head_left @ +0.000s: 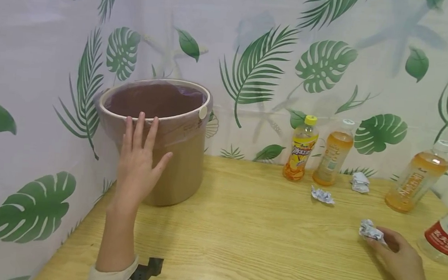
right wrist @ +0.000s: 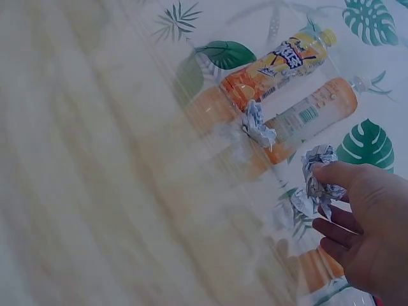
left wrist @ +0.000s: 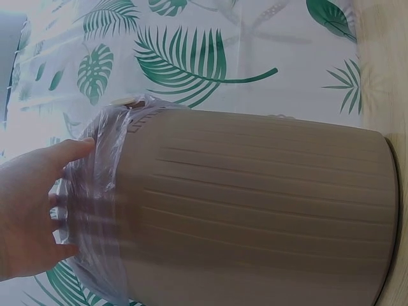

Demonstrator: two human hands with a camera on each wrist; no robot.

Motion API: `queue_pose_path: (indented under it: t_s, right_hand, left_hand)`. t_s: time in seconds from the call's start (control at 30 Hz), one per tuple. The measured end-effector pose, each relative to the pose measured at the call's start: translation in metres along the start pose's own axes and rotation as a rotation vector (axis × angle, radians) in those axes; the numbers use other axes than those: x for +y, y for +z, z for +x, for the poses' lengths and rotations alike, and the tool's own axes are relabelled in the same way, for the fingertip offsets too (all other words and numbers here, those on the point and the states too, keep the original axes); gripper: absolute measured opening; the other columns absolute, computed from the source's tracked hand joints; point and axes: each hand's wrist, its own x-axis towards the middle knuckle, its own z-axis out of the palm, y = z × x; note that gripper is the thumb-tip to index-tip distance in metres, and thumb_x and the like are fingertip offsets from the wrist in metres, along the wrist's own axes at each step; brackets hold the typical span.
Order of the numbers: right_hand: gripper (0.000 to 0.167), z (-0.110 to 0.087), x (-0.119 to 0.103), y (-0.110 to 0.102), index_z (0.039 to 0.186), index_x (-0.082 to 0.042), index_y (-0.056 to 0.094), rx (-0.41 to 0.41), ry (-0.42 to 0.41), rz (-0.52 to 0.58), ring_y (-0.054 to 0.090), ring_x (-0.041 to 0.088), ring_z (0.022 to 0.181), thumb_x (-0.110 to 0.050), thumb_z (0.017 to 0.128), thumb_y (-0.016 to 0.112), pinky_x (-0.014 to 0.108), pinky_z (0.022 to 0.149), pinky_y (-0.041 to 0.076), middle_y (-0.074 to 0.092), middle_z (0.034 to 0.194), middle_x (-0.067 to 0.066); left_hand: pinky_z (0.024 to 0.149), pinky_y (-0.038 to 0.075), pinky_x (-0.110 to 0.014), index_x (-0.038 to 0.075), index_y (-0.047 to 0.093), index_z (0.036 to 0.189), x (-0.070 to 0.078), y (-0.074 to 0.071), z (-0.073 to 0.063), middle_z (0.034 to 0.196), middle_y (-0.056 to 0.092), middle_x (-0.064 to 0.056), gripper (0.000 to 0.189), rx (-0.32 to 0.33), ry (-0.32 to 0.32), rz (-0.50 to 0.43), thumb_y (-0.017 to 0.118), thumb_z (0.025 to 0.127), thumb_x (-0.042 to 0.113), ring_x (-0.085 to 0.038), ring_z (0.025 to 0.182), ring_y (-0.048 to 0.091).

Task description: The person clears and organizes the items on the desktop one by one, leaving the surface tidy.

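My left hand (head_left: 138, 168) rests with straight, spread fingers against the near rim of a brown trash bin (head_left: 183, 167). A thin clear plastic bag (left wrist: 95, 191) lines the bin and folds down over its rim; in the left wrist view the fingertips touch it. At the right, my right hand (head_left: 403, 261) pinches a crumpled paper ball (head_left: 372, 232) between thumb and fingers, a little above the table. Two more crumpled papers lie beyond it: a flatter one (head_left: 322, 195) and a rounder one (head_left: 360, 182).
Against the leaf-print backdrop stand a yellow-capped iced tea bottle (head_left: 301, 152) and a white-capped orange drink bottle (head_left: 333, 156). Farther right are another orange drink bottle (head_left: 416, 179) and a red-labelled water bottle (head_left: 447, 236), close beside the right hand. The wooden table (head_left: 248, 246) spans the front.
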Motion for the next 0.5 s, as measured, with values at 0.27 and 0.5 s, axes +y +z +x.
queue_pose_path:
  t_s: [0.27, 0.5]
  right_hand:
    - [0.076, -0.008, -0.017, 0.010, 0.135, 0.005, 0.036, -0.028, -0.033, 0.073, 0.039, 0.043, 0.112, -0.052, 0.087, 0.053, 0.057, 0.085, 0.034, 0.040, 0.129, 0.032]
    - [0.064, -0.011, -0.032, 0.014, 0.130, 0.005, 0.042, 0.024, -0.189, -0.014, 0.045, 0.048, 0.108, -0.041, 0.089, 0.057, 0.056, 0.077, 0.043, 0.048, 0.122, 0.031]
  left_hand:
    - [0.108, 0.003, -0.046, 0.013, 0.011, 0.149, 0.002, 0.000, -0.005, 0.152, -0.008, -0.005, 0.078, 0.018, 0.003, -0.013, 0.059, 0.090, 0.033, -0.025, 0.136, -0.015]
    - [0.108, 0.003, -0.046, 0.012, 0.013, 0.148, 0.003, 0.001, -0.011, 0.153, -0.007, -0.005, 0.078, 0.041, 0.009, -0.025, 0.061, 0.089, 0.030, -0.026, 0.136, -0.013]
